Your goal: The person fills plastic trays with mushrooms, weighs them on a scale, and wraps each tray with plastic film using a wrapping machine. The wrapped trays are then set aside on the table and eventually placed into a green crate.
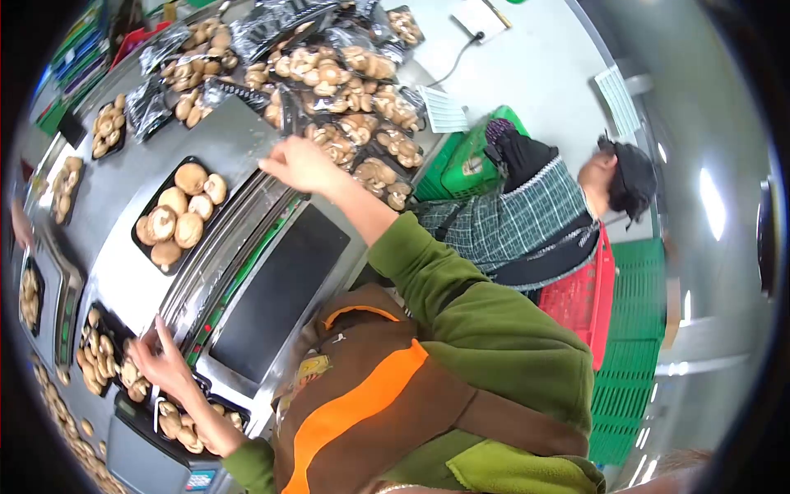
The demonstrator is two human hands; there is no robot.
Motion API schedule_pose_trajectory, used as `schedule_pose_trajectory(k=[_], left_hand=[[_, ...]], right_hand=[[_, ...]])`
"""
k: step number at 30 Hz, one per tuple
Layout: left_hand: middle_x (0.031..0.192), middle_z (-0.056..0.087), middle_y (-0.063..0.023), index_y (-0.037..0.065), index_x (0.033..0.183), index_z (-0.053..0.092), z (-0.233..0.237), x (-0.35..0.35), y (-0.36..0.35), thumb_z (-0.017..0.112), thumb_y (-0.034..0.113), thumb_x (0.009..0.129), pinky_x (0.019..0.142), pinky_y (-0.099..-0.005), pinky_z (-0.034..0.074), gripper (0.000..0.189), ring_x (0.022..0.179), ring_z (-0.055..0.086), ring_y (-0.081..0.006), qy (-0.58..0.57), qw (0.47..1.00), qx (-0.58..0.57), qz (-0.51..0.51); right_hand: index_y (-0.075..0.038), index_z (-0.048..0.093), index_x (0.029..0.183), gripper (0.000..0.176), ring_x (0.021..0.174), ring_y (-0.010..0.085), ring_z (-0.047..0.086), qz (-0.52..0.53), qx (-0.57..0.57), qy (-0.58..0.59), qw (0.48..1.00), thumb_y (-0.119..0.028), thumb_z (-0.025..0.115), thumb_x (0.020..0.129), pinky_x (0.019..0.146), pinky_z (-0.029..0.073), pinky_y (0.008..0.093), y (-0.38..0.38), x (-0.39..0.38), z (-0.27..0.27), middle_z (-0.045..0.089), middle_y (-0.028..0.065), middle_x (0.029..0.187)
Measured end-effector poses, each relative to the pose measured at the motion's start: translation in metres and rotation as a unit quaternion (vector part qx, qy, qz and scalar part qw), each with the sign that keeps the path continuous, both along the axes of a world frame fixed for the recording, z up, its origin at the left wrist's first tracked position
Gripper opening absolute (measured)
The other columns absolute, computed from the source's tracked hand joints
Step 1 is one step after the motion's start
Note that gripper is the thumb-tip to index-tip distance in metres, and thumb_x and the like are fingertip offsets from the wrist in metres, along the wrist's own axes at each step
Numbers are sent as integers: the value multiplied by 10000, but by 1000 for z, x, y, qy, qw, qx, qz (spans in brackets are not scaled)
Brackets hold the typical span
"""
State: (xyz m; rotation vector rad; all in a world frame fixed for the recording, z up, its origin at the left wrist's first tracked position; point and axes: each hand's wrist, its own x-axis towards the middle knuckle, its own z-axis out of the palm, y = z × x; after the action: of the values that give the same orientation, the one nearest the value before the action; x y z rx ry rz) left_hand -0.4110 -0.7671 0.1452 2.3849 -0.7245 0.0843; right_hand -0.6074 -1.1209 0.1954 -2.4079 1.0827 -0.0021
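Note:
A black tray of shiitake mushrooms (pixel 188 206) lies on the metal plate of a wrapping machine, just beyond a shiny strip of clear plastic film (pixel 216 247). At the film's far end, my right hand (pixel 303 163) has its fingers pinched together at the film edge. My left hand (pixel 167 362) is at the near end of the strip, its fingers apart and one pointing up. Between my arms is the machine's dark flat panel (pixel 280 292). Whether the left fingertips touch film cannot be made out.
Wrapped mushroom packs (pixel 329 74) are heaped at the back. More mushroom trays (pixel 97 350) and a grey scale (pixel 152 449) stand near my left arm. A co-worker in a checked top (pixel 527 218) is on my right, by green crates (pixel 629 329) and a red crate (pixel 580 305).

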Motion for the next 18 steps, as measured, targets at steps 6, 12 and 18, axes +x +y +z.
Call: schedule_pose_trajectory(k=[6,12,18], left_hand=[[830,648,-171,23,919,719,17,-28,-39,564,526,868,681,-408,476,528,820,612,-271,15,940,340,-7],[614,421,6,58,805,527,23,-13,-17,545,308,950,408,-203,280,289,521,373,-56,490,862,-130,20],[633,250,24,75,788,399,16,22,-2,400,177,1000,380,-226,244,235,494,236,-73,797,346,-477,-134]], right_hand=[[-34,703,711,434,842,328,631,8,-99,41,994,-467,700,683,748,497,425,46,11,-48,660,145,793],[-26,645,705,217,432,168,500,-199,416,-245,853,-223,668,793,387,395,333,42,-15,-40,542,59,564],[-113,421,574,291,401,52,274,-196,799,-338,456,-195,535,829,328,209,200,25,13,-28,343,-23,511]])
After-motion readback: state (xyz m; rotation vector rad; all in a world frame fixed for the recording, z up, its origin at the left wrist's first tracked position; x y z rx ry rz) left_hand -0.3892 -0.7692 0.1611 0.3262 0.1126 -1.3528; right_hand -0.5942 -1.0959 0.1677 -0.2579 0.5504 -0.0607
